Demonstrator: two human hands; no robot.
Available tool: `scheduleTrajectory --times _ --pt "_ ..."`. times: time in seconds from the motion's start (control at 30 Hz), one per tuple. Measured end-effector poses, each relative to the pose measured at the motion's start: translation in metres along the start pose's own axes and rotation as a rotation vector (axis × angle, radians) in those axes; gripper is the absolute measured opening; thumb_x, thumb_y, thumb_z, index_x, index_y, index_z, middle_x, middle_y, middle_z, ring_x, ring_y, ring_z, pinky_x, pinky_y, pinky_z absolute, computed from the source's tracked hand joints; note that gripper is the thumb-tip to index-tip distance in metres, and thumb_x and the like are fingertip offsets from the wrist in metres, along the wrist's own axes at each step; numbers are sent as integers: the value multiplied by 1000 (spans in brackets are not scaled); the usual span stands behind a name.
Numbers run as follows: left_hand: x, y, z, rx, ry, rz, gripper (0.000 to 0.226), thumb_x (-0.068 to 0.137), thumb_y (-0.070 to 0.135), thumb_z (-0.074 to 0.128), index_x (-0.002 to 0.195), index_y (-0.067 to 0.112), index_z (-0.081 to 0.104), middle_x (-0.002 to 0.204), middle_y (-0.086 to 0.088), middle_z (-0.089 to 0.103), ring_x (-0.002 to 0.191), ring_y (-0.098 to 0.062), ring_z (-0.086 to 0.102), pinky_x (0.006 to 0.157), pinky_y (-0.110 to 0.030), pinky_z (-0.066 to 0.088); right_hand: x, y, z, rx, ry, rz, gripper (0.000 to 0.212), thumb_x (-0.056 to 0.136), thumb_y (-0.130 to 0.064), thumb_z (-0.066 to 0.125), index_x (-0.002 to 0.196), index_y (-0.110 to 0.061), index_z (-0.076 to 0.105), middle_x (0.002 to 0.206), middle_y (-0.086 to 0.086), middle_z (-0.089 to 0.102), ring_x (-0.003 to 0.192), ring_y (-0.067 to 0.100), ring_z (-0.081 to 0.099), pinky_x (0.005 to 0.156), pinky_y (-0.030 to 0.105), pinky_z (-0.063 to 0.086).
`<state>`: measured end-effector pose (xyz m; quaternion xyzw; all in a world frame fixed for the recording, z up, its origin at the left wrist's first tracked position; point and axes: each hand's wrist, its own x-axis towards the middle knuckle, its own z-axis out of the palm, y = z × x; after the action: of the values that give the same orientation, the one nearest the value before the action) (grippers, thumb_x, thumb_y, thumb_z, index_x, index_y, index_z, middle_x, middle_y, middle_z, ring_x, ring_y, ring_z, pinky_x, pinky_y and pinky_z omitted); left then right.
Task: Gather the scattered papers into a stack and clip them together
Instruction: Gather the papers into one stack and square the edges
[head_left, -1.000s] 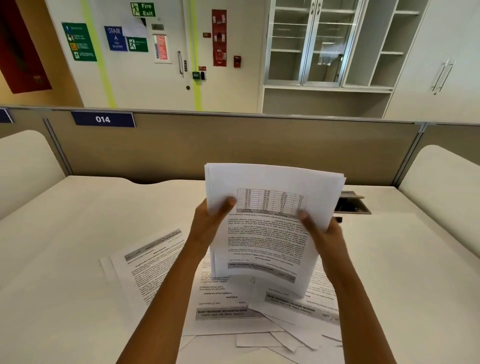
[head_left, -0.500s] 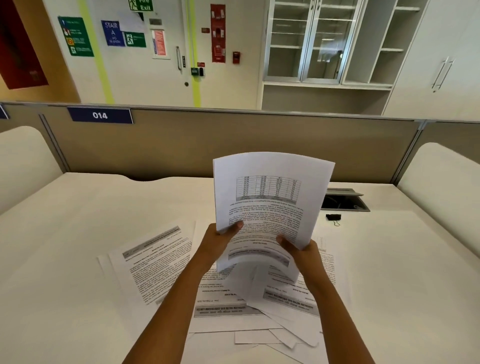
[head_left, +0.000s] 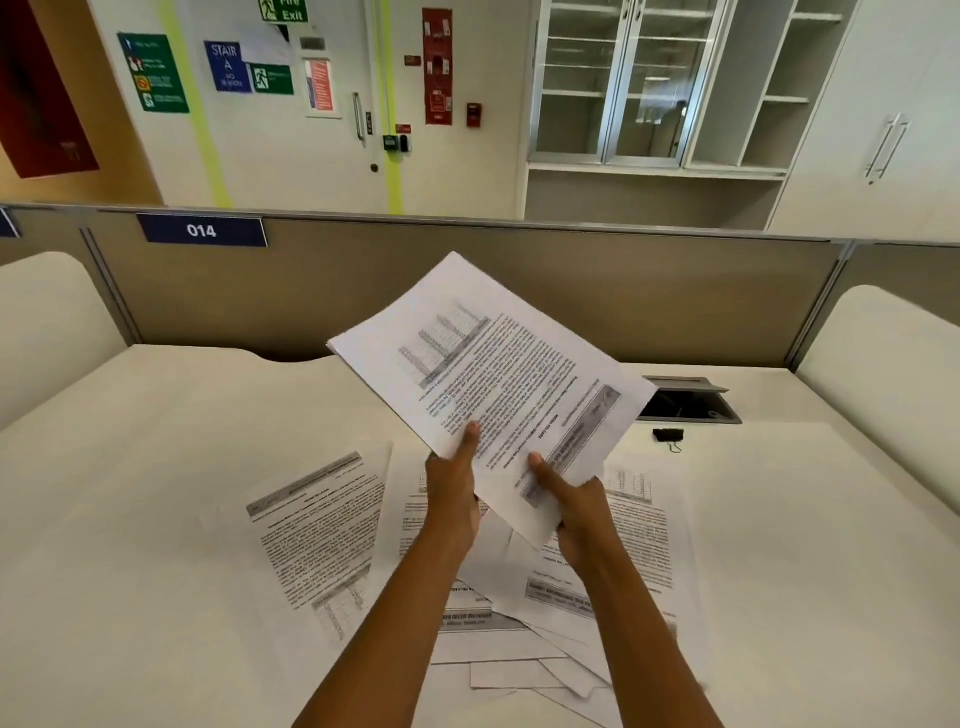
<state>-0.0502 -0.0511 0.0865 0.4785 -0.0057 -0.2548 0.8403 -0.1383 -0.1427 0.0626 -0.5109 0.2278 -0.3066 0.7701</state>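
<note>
I've got both hands clamped on the paper stack (head_left: 493, 384): left hand (head_left: 451, 493), right hand (head_left: 574, 512), tilted above the bench (head_left: 156, 493). Loose sheets (head_left: 322, 525) underneath, binder clip (head_left: 668, 435) right of them.

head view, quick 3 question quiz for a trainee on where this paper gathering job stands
1. True or false: the binder clip is clamped on the stack of papers.
2. Of the left hand and right hand, how many grip the stack? A) none B) one C) both
3. Fill in: the loose sheets lie on the ____.
Key: 1 false, it lies on the desk, apart from the stack. 2 C. 3 desk.
</note>
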Motion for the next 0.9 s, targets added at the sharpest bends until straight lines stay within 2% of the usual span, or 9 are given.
scheduleTrajectory --times 0.07,0.17,0.27,0.4,0.5,0.6,0.67,0.73,0.9 --pt "9 8 -10 -23 25 27 41 89 12 60 130 12 52 113 -9 66 101 -28 65 90 -48 53 2 -2 -11 -22 -29 13 37 70 -11 76 105 -15 63 93 -1 74 82 17 73 65 30 59" --pt "29 28 -43 -21 110 106 45 88 3 59 132 9 50 110 -8 67 95 -26 65 84 -44 54 5 -10 -39 -168 -63 102 69 41 -34 91 100 -10 65 98 9 74 90 27 71 77 42 58" --pt "44 34 -77 232 162 155 50 87 -2 60 133 13 50 130 -13 56 110 -30 58 86 -38 50 14 -9 -64 -317 -27 199 47 63 -19 82 104 -7 63 105 15 71 92 32 69 83 48 56" --pt "49 19 -107 674 221 87 51 85 -6 60 133 7 51 135 -19 54 117 -32 55 98 -41 47 20 7 -79 -519 29 235 39 76 -10 74 112 -5 59 107 15 67 86 28 68 72 38 59" --pt "44 8 -109 1011 251 80 46 90 2 56 135 1 48 138 -19 51 125 -32 51 108 -39 40 19 20 -79 -583 203 210 46 79 -10 71 122 -5 54 122 16 61 104 35 62 92 48 50" --pt "41 6 -98 1223 197 114 41 97 13 44 135 -2 46 139 -20 49 127 -33 48 106 -35 38 18 21 -70 -782 220 162 62 89 -18 60 142 -5 32 143 15 43 129 35 44 108 45 36" --pt "40 5 -93 1280 204 139 39 99 14 40 132 -2 49 135 -21 53 125 -33 50 103 -36 40 20 21 -68 -835 192 178 65 92 -23 54 147 -7 22 150 15 33 135 35 35 112 45 30" --pt "42 6 -92 1280 241 152 35 98 13 41 126 -3 55 128 -21 58 119 -34 54 96 -36 44 20 18 -68 -831 185 194 63 93 -22 54 146 -8 23 149 14 34 135 34 35 112 45 30" --pt "49 20 -93 1091 184 91 33 89 5 56 121 1 61 125 -18 62 112 -32 58 93 -34 47 16 1 -74 -791 227 103 49 87 -16 61 133 -11 46 127 15 60 109 33 61 95 48 49"
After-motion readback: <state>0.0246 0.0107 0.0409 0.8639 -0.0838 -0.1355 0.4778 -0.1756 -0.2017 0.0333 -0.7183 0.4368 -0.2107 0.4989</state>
